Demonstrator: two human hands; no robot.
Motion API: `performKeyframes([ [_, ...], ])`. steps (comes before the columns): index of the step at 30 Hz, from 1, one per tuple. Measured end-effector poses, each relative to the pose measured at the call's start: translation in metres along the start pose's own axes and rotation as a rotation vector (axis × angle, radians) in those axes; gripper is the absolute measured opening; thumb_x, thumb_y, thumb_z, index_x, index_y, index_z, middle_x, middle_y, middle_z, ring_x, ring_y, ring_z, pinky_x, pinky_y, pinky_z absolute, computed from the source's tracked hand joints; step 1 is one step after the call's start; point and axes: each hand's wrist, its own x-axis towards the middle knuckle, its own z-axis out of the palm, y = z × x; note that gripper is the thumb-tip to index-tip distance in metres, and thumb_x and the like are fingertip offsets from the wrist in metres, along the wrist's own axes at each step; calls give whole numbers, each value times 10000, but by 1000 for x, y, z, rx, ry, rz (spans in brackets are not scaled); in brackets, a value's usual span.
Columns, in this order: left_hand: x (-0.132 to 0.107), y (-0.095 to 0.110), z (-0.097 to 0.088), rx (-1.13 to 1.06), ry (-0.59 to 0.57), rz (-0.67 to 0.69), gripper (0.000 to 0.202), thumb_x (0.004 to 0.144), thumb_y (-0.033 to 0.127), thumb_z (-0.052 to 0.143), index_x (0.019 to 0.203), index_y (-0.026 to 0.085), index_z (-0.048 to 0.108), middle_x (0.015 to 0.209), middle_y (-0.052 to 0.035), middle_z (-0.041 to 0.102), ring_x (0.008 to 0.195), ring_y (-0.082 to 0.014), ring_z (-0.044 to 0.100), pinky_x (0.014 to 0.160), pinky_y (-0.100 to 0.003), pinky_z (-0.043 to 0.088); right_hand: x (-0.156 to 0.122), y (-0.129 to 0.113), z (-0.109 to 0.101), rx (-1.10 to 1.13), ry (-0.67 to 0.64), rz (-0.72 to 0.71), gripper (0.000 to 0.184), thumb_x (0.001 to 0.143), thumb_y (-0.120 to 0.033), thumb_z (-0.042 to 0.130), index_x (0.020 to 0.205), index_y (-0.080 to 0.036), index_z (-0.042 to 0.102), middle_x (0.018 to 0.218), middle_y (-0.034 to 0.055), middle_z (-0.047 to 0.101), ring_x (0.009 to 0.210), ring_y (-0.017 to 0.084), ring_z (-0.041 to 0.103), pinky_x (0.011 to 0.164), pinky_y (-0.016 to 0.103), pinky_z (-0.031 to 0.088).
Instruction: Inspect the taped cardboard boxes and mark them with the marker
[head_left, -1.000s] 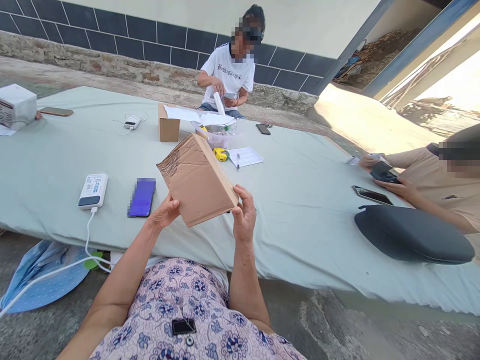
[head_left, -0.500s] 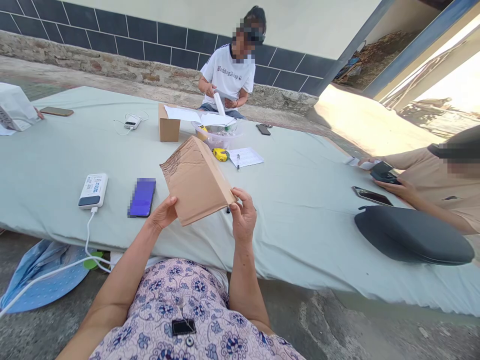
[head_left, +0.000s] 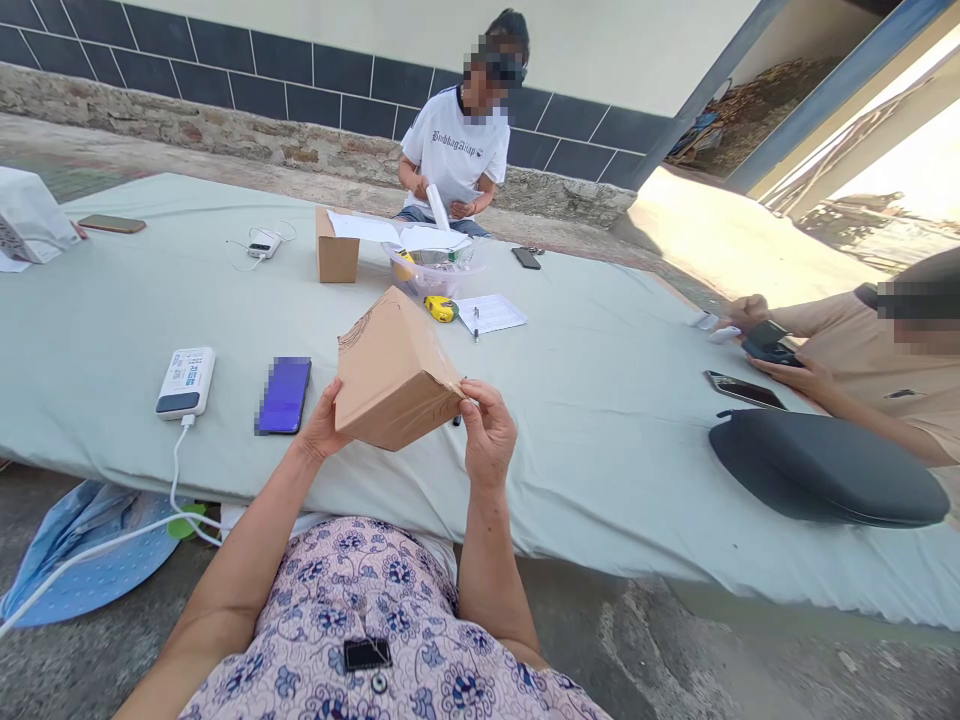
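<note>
Box (head_left: 390, 365) tilted since the earlier frame; lower face exposed.
I see left hand (head_left: 324, 425) curled firmly against its side, right hand (head_left: 489, 432) pinching its corner above the table (head_left: 600, 450); lifted, not yet set down.

Left grip (head_left: 322, 424) cupped, right grip (head_left: 490, 437) pinched.

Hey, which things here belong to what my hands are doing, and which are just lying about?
In hand:
- cardboard box, held by the left hand and right hand

Apparently just lying about:
- white power bank
- phone with blue screen
- yellow tape measure
- printed sheet with pen
- black case
</note>
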Motion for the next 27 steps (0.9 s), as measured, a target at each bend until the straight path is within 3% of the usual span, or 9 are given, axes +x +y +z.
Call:
performKeyframes([
  [5,1,0,-5,-42,28,-79,643,756,675,712,1238,256,635,1007,-59,767,897,-260,722,608,-295,546,-1,2,0,27,-29,-36,204,896,-411,651,989,-242,719,1084,70,702,1091,194,649,898,361,570],
  [7,2,0,-5,-78,4,-113,627,773,672,699,1236,256,627,930,-47,756,771,-226,702,559,-286,523,-2,6,0,30,-29,-40,221,896,-412,656,1035,-248,709,1126,74,688,1120,194,639,870,337,576],
  [11,-1,2,2,-164,-36,-152,612,850,640,626,1318,248,578,970,-59,736,799,-229,687,623,-332,556,-5,17,3,46,-56,14,378,863,-441,704,1204,-286,651,1267,78,629,1093,173,628,777,274,579],
  [14,-4,5,8,-204,-44,-160,634,901,655,535,1371,230,549,1040,-91,730,866,-247,691,665,-358,573,-9,22,4,33,-139,56,594,834,-461,742,1375,-331,535,1388,85,566,1055,155,619,795,278,587],
  [18,-6,7,14,-203,-63,-175,708,927,700,434,1425,204,518,1124,-134,719,930,-267,694,695,-383,589,-11,20,5,-95,-235,17,878,775,-512,797,1516,-368,348,1561,106,410,1220,205,581,904,339,590],
  [21,-6,8,19,-171,-61,-191,734,931,734,365,1417,208,531,1146,-142,717,933,-265,691,684,-386,592,-11,15,6,-181,-292,-55,1065,708,-553,840,1560,-364,231,1648,124,268,1435,278,444,1034,432,557],
  [24,-6,8,24,-99,-43,-190,771,918,773,317,1386,212,563,1188,-149,706,925,-259,684,673,-381,589,-10,12,6,-214,-303,-127,1131,680,-574,850,1565,-340,187,1669,138,217,1547,301,297,1170,521,454],
  [27,-7,9,29,49,9,-153,813,884,826,287,1376,248,577,1294,-146,670,1019,-285,667,713,-404,587,-11,13,7,-213,-274,-150,1113,685,-604,831,1555,-311,202,1643,153,274,1542,294,318,1228,547,379],
])
